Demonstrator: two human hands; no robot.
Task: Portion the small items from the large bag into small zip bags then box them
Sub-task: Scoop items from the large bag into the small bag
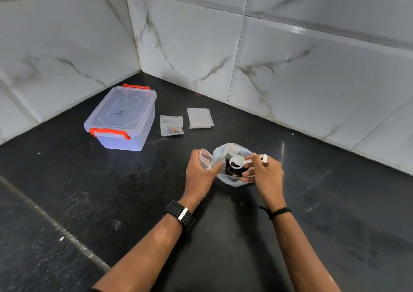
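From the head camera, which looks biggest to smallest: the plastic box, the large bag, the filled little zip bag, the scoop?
1. plastic box
2. large bag
3. filled zip bag, though it lies farther away
4. scoop

From my remote view, the dark worktop (67, 191) lies bare from 6 to 9 o'clock, giving wide passage. At 11 o'clock the lidded box (121, 118) stands as the tallest obstacle, near the left wall (55, 45). At 12 o'clock a filled zip bag (171, 125) and a stack of flat bags (200, 118) lie low, with narrow gaps between them. The right wall (312, 68) closes 1 to 3 o'clock; I see a bare strip before it.
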